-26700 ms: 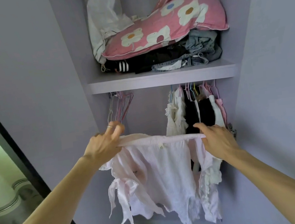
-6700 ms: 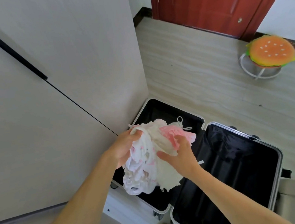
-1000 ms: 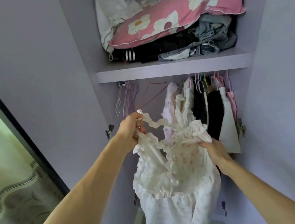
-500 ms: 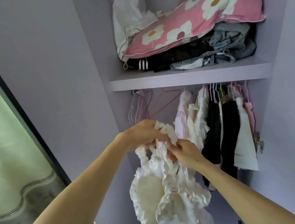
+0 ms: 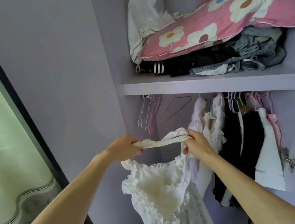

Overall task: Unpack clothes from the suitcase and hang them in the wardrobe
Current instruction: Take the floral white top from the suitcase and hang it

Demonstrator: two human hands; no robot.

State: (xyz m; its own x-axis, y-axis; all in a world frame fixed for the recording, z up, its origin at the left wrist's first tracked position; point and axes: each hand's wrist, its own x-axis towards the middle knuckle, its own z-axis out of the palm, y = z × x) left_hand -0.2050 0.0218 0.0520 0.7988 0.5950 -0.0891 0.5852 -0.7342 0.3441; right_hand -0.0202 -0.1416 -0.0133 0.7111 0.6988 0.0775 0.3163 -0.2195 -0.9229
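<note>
I hold a white ruffled dress (image 5: 161, 191) up in front of the open wardrobe. My left hand (image 5: 124, 147) grips one end of its straps and my right hand (image 5: 196, 143) grips the other end, so the strap band is stretched level between them. The body of the dress hangs below my hands. Several empty wire hangers (image 5: 148, 112) hang at the left of the rail, with a red hanger (image 5: 176, 110) beside them. The suitcase is out of view.
Hung clothes (image 5: 241, 136), white, black and pink, fill the right of the rail. The shelf (image 5: 214, 81) above carries a pink flowered pillow (image 5: 224, 15), dark clothes and jeans. A dark-framed sliding door (image 5: 18, 103) stands at the left.
My hands, bunched together on the dress top half a second ago, have pulled apart and stretched the strap band out level. The view has shifted slightly left.
</note>
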